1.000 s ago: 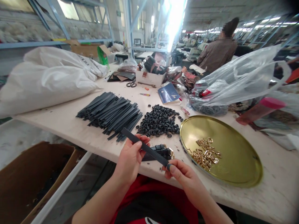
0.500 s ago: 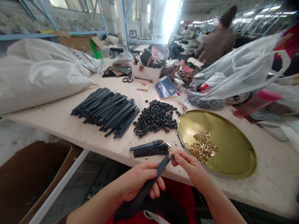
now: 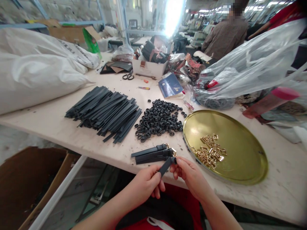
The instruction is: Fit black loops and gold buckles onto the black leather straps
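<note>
Pale table (image 3: pixel 43 126) ahead; the left hand (image 3: pixel 148 180) pinches a strap (image 3: pixel 164 167) pointing to 2 o'clock, its tip at a ring (image 3: pixel 174 160) pinched by the right hand (image 3: pixel 190 173).

1. A single camera, worn on the person's head, looks forward and down across the table (image 3: pixel 45 127)
2. Closest to the lens, the forearms (image 3: pixel 115 199) come in from the bottom edge, with the left hand (image 3: pixel 150 182) and right hand (image 3: pixel 189 174) just below the centre of the frame
3. The table's near edge slants from mid left to lower right
4. The wide view spans a cardboard box (image 3: pixel 14 179) at lower left and a clear plastic bag (image 3: pixel 259 64) at upper right
5. Along the top it reaches far back, past a person in brown (image 3: pixel 225 40)
</note>
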`<state>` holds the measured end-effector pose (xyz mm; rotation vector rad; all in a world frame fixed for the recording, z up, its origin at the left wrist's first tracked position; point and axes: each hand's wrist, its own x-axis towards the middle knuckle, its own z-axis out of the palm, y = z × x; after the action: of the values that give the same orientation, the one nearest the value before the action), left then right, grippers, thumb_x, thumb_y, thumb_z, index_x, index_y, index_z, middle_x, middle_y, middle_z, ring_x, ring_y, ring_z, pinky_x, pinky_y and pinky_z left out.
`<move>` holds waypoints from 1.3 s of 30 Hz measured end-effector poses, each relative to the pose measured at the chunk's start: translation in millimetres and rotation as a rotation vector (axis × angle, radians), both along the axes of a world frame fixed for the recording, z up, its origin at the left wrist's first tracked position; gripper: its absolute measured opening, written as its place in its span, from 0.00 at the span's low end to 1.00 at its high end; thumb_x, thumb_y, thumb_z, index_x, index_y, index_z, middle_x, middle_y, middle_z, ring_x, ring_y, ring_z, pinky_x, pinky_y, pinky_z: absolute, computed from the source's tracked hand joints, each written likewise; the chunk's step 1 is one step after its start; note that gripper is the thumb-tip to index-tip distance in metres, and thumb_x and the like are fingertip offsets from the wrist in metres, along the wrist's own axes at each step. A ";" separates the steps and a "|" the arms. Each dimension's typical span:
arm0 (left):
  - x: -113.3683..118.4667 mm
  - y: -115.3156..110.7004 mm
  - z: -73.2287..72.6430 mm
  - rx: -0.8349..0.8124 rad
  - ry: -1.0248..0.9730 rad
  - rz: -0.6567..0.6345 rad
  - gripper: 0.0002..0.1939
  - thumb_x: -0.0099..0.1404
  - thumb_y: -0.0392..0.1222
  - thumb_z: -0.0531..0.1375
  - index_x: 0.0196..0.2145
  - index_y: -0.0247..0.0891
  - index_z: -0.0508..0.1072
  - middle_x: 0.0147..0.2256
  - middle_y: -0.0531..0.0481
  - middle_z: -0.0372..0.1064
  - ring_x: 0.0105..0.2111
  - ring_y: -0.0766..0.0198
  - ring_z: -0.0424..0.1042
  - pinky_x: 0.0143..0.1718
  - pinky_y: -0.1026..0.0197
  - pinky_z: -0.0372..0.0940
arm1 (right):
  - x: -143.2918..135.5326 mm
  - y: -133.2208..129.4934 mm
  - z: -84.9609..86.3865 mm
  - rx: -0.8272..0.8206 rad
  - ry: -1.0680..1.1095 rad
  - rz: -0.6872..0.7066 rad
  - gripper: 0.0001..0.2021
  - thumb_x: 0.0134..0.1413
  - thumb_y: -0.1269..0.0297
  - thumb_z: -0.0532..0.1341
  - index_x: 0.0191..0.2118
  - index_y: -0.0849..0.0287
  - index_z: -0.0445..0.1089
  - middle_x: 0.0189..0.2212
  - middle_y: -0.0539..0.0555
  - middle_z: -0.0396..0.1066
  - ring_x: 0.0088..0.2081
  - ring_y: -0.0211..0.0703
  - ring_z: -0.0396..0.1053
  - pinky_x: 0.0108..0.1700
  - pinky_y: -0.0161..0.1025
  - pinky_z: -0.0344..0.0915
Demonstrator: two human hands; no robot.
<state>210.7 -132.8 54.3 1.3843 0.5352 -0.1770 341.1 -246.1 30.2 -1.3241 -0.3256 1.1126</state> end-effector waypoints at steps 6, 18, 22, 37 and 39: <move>0.6 1.4 -4.6 0.296 0.022 -0.102 0.17 0.63 0.45 0.45 0.36 0.35 0.70 0.19 0.56 0.62 0.14 0.72 0.59 0.17 0.71 0.54 | -7.9 1.7 -3.8 -0.043 -0.046 -0.019 0.17 0.52 0.52 0.54 0.38 0.62 0.68 0.19 0.48 0.63 0.20 0.34 0.58 0.23 0.32 0.55; -6.3 1.3 8.3 0.700 -0.061 -0.175 0.14 0.62 0.41 0.47 0.24 0.37 0.67 0.21 0.53 0.64 0.23 0.65 0.62 0.24 0.66 0.51 | -17.1 -11.4 -4.9 -0.052 -0.329 0.124 0.22 0.54 0.48 0.50 0.39 0.63 0.68 0.16 0.46 0.60 0.18 0.33 0.56 0.22 0.33 0.53; -5.3 -4.5 15.1 0.640 -0.109 -0.135 0.13 0.63 0.38 0.46 0.29 0.38 0.69 0.28 0.50 0.69 0.30 0.62 0.66 0.32 0.65 0.55 | -24.5 -7.9 -1.4 0.022 -0.280 0.125 0.21 0.52 0.46 0.52 0.38 0.61 0.65 0.14 0.45 0.59 0.17 0.33 0.54 0.20 0.32 0.51; 4.0 2.3 -2.9 0.380 -0.077 0.128 0.15 0.62 0.51 0.49 0.28 0.38 0.66 0.21 0.55 0.60 0.25 0.64 0.61 0.25 0.67 0.55 | 54.0 -15.0 3.8 -0.384 -1.087 -0.071 0.12 0.54 0.57 0.53 0.35 0.59 0.66 0.28 0.52 0.67 0.30 0.41 0.64 0.33 0.36 0.58; 8.0 3.3 -6.3 0.361 -0.051 0.144 0.15 0.61 0.51 0.49 0.26 0.38 0.64 0.17 0.57 0.53 0.20 0.66 0.56 0.21 0.67 0.50 | 103.5 -19.5 6.6 -0.628 -1.287 -0.157 0.09 0.52 0.61 0.53 0.34 0.60 0.66 0.33 0.56 0.67 0.34 0.44 0.64 0.35 0.38 0.57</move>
<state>218.7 -129.4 48.0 1.6876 0.6433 0.0766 444.6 -265.6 36.8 -2.4780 -0.8131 0.0532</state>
